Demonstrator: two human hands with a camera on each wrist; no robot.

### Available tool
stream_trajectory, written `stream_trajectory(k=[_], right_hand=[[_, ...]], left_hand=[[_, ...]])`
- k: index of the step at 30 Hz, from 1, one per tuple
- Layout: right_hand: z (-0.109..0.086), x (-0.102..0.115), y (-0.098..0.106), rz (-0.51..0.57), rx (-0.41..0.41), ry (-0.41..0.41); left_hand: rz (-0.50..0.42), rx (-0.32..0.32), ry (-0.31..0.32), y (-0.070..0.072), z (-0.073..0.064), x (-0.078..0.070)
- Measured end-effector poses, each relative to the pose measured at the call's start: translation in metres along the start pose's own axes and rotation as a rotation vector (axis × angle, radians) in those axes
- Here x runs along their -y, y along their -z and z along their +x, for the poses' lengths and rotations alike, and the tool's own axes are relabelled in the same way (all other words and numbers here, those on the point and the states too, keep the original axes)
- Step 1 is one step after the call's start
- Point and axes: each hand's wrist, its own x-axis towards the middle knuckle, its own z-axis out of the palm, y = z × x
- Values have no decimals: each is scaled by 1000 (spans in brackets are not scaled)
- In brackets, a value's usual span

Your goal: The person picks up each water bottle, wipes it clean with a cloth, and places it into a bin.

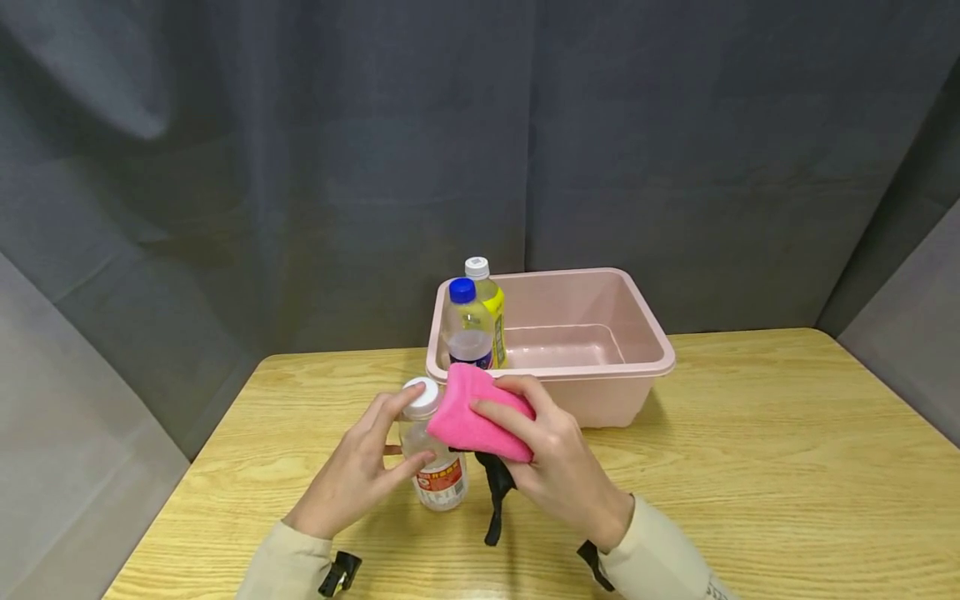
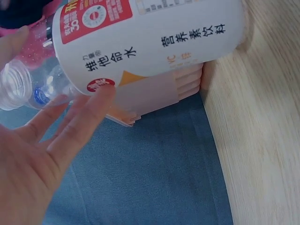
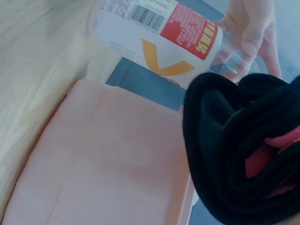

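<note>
A clear plastic bottle [image 1: 441,479] with a white cap [image 1: 424,398] and a red-and-white label [image 2: 150,42] stands on the table. My left hand [image 1: 367,467] holds it near the top, a finger at the cap and the thumb on the side. In the right wrist view this bottle [image 3: 159,33] appears beyond the cloth. My right hand [image 1: 558,454] grips a folded pink cloth [image 1: 476,412], which hangs against the bottle's right side in the head view. Dark edging shows on the folded cloth [image 3: 211,140] from the right wrist.
Behind the hands is a pale pink plastic basin [image 1: 600,392]. At its left end stand a blue-capped bottle [image 1: 467,321] and a white-capped bottle with a yellow label [image 1: 495,308]. A black strap [image 1: 495,492] dangles below the cloth. Grey curtains [image 1: 375,167] surround the wooden table [image 1: 772,467].
</note>
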Motion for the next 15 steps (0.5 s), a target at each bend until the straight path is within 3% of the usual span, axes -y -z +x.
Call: stream_trajectory(k=[8,15], right_hand=[[0,-2,0,4,5,14],[-1,-3,0,-2,46,46]], left_hand=[[7,-9,-20,0,1,-1],[-10,3,27,0,0,0]])
